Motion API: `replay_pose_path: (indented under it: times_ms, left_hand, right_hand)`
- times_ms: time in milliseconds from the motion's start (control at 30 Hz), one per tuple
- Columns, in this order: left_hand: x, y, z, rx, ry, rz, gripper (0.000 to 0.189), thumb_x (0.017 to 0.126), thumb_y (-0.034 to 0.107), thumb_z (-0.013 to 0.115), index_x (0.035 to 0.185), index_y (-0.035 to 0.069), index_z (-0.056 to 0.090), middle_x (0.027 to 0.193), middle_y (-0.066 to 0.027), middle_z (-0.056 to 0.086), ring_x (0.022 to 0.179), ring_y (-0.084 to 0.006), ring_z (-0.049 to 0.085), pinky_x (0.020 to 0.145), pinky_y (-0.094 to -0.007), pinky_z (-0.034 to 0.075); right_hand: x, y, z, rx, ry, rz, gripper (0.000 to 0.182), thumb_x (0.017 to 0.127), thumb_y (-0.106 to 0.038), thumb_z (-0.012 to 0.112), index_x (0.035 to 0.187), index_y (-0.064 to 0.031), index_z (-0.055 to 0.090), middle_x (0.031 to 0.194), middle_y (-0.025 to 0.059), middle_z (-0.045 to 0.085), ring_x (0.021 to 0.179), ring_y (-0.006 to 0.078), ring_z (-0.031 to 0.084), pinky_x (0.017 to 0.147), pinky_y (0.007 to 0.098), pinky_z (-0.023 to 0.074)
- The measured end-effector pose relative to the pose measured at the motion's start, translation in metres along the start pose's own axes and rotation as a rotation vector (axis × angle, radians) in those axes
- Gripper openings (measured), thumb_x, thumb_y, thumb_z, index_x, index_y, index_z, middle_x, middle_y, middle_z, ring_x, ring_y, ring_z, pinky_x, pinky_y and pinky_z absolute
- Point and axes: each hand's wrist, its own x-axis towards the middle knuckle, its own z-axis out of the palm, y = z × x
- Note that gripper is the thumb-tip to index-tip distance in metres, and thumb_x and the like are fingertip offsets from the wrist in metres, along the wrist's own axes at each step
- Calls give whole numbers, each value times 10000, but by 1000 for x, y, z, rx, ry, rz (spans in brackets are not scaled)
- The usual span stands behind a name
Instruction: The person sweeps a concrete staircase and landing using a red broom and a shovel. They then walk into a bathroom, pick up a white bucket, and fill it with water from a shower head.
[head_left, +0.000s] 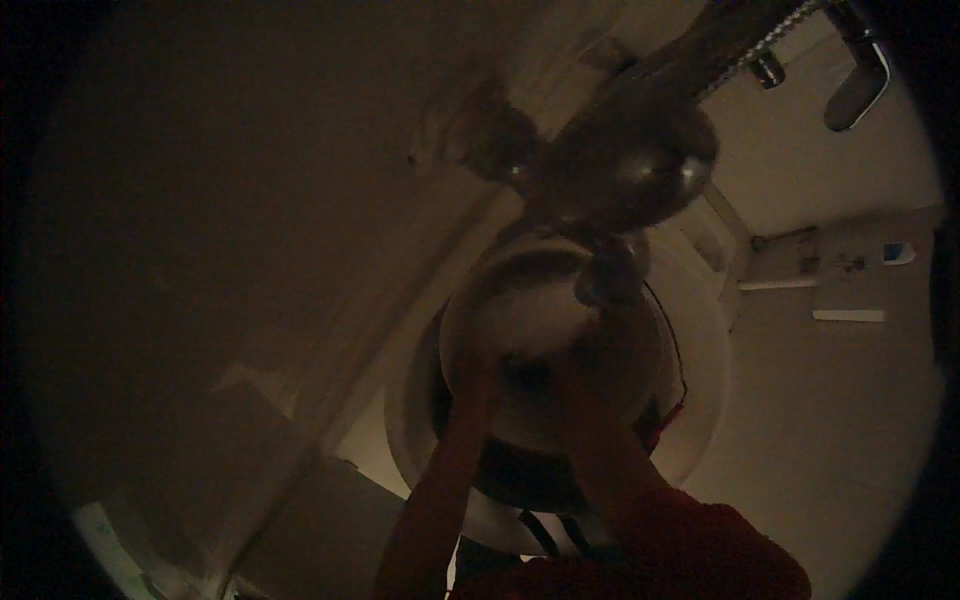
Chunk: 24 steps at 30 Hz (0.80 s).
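Observation:
The picture is very dark and blurred. Two forearms, the right one in a red sleeve, reach up from the bottom edge to a round pale vessel or disc (600, 397). My left hand (480, 360) is at its left part and my right hand (581, 352) is right of the middle. The fingers blend into the shadow, so what they hold or touch cannot be made out. A pale blurred patch (532, 319) lies just beyond the hands. A wider round rim (716, 390) surrounds the vessel. Above it hangs a dark, shiny rounded body (637, 165).
A thin dark cord (679, 349) with a red end (666, 427) runs along the vessel's right side. A dark curved metal-edged part (859, 94) is at top right. Several small things lie at the right, among them a white strip (847, 316). A long diagonal edge (375, 356) crosses the left.

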Motion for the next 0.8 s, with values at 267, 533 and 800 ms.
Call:
replay_pose_path:
  times_ms: [267,533,800]
  left_hand:
    - [134,-82,-51,330,-59,407,479,859,342,456,1232,55,364,1140,-89,465,959,-238,467,841,-358,395]
    - [113,-91,-33,536,-45,265,429,863,318,440,1212,76,377,1116,-88,476,986,-245,455,877,-364,378]
    - [70,-73,-36,-292,-41,272,494,832,202,505,1262,49,316,1170,-125,427,1057,-273,419,894,-388,367]
  right_hand:
    - [-110,-88,-27,504,-294,-88,273,784,-198,568,1001,-32,568,960,104,600,878,243,563,797,325,433]
    - [-34,-24,14,63,282,-12,404,814,-313,504,1103,-31,521,1063,122,551,944,288,515,833,365,412]
    - [31,-7,7,-200,477,5,374,788,-272,513,1073,-31,531,1053,125,552,941,285,517,826,373,414]
